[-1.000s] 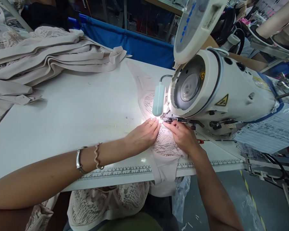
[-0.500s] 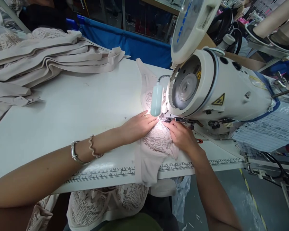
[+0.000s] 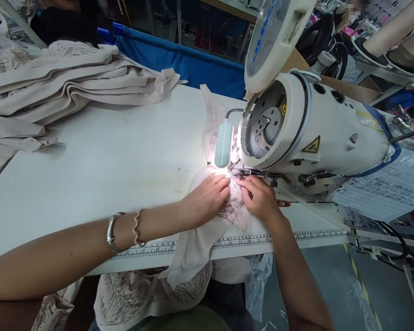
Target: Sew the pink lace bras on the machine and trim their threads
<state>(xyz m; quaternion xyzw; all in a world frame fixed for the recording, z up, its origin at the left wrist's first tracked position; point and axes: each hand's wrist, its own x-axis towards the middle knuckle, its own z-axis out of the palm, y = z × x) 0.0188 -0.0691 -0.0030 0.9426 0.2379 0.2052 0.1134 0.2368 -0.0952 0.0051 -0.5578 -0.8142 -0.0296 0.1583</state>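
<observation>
A pale pink lace garment (image 3: 196, 243) lies across the white table under the sewing machine (image 3: 290, 119), one end hanging over the front edge. My left hand (image 3: 209, 200) presses on the lace just in front of the needle area, its fingers bent and together. To its right, my right hand (image 3: 260, 197) pinches the lace edge between thumb and forefinger beside the presser foot. A small lamp (image 3: 223, 143) lights the fabric; glare hides the fingertips and the needle.
Stacked beige garments (image 3: 89, 87) cover the table's back left. A printed ruler (image 3: 241, 241) runs along the front edge. Another lace garment (image 3: 124, 299) rests on my lap. A blue cloth (image 3: 179, 59) hangs behind the table.
My left hand has moved toward me and slightly right, its fingers more bent. The garment's near end has swung left and toward me. The machine's round inner part shows a different position.
</observation>
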